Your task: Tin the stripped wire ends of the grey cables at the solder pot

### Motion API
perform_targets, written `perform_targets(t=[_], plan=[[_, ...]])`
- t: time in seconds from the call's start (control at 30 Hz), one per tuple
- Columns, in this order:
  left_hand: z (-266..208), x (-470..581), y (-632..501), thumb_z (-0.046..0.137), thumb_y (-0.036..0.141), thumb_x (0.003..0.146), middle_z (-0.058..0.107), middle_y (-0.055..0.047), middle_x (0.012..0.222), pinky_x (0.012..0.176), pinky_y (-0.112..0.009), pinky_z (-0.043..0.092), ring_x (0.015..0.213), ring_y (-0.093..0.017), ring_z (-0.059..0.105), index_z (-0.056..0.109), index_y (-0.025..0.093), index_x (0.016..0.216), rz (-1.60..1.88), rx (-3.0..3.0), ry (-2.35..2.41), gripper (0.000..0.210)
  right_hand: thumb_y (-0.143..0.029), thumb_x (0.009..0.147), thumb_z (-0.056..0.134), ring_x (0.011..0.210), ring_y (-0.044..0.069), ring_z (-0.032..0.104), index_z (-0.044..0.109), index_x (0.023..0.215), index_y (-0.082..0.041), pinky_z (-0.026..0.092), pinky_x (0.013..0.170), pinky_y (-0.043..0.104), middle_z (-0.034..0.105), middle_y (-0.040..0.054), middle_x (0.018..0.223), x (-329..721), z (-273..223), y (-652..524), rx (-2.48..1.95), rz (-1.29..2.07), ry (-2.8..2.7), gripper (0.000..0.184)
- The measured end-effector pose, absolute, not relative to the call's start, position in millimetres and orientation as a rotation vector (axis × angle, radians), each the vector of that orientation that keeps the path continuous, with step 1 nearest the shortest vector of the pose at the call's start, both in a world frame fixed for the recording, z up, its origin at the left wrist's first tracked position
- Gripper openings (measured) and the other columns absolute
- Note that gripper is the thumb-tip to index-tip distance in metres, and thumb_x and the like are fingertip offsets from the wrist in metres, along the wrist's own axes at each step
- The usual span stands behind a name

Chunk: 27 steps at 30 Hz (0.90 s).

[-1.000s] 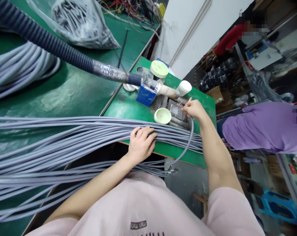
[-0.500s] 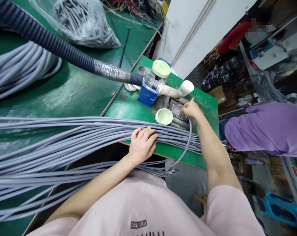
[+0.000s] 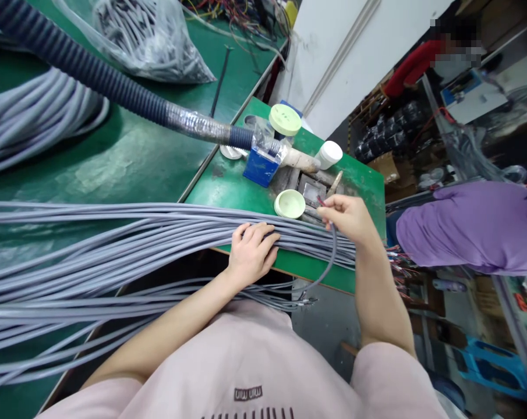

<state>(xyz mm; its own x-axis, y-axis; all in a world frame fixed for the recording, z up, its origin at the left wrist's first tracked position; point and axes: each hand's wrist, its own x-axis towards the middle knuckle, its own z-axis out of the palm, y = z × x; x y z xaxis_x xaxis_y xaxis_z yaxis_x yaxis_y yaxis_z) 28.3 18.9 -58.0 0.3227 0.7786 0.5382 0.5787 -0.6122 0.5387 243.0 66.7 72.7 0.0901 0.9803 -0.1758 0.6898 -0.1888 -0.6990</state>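
Observation:
My right hand [image 3: 344,218] pinches a single grey cable [image 3: 334,247] near its stripped end, where thin red and dark wires show. Those wire ends are just off the near edge of a small square pot with a shiny grey surface [image 3: 314,190], which looks like a solder pot. From the pinch, the cable curves down over the table's front edge. My left hand [image 3: 254,250] lies over a thick bundle of grey cables [image 3: 193,233], fingers curled on them. A pale green round tub [image 3: 290,205], open at the top, stands left of the pot.
A ribbed hose [image 3: 149,107] reaches over the table to a nozzle beside a blue box [image 3: 260,167]. Behind stand a white jar [image 3: 330,154] and a green-lidded jar [image 3: 285,119]. More grey cables [image 3: 40,116] lie left. A person in purple [image 3: 468,227] is at right.
My right hand has drawn back towards me with the cable, bringing its wire ends off the square pot. My left hand stays on the bundle.

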Motion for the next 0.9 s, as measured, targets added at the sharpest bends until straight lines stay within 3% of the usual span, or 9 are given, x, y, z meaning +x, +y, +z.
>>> perform_targets(t=[0.13,0.3,0.5,0.9], plan=[[-46,24,13,0.057,0.029,0.087,0.071,-0.006,0.107,0.101,-0.044,0.031,0.107,-0.024,0.06,0.067,0.022,0.105,1.195,2.102,1.092,0.021,-0.031,0.075,0.065,0.048,0.013,0.059,0.062,0.102,-0.017,0.046,0.049,0.024,0.055,-0.0067,0.057,208,59,17,-1.691,0.972,-1.575,0.031],[-26,26,-4,0.058,0.038,0.086,0.069,-0.007,0.096,0.075,-0.031,0.047,0.087,-0.019,0.062,0.068,0.019,0.101,0.994,1.315,0.743,0.026,-0.029,0.08,0.062,0.052,0.012,0.055,0.049,0.129,-0.024,0.046,0.053,0.025,0.049,-0.0086,0.059,180,37,-13,-1.634,0.942,-1.571,0.051],[-21,40,-11,0.077,0.04,0.067,0.057,0.003,0.065,0.058,-0.021,0.042,0.058,-0.008,0.051,0.06,0.016,0.072,0.915,0.616,0.666,0.03,-0.018,0.08,0.053,0.055,0.012,0.054,0.041,0.139,-0.027,0.045,0.058,0.025,0.055,-0.0064,0.063,165,34,-27,-1.678,0.895,-1.737,0.06],[-13,43,-12,0.081,0.032,0.062,0.061,0.002,0.058,0.059,-0.021,0.042,0.055,-0.008,0.053,0.057,0.015,0.06,0.959,0.427,0.673,0.029,-0.028,0.08,0.063,0.06,0.013,0.054,0.04,0.139,-0.03,0.049,0.061,0.026,0.056,-0.0056,0.069,167,30,-41,-1.632,0.885,-1.72,0.064]])
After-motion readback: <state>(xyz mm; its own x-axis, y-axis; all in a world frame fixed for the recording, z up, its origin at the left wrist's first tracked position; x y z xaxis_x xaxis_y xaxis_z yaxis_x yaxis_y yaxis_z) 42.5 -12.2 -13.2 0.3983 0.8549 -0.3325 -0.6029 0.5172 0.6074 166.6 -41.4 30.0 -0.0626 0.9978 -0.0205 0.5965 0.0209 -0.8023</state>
